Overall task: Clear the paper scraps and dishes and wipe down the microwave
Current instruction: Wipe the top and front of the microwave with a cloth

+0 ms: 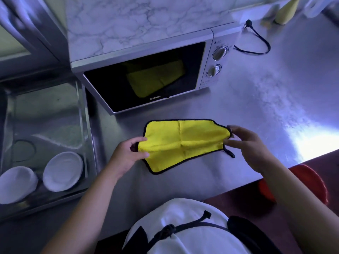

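Note:
A yellow cloth [181,143] with a black border is stretched out just above the steel counter [266,99], in front of the microwave [146,70]. My left hand [128,154] pinches its left edge and my right hand [245,142] pinches its right edge. The microwave door is closed and its dark glass mirrors the cloth. Two white dishes, one [63,171] to the right and one [15,184] at the left, lie in the sink [45,110] on the left.
The microwave's black power cord [256,41] lies unplugged on the counter to its right. A yellow bottle [286,11] stands at the back right. A red bin [308,182] sits on the floor past the counter's front edge.

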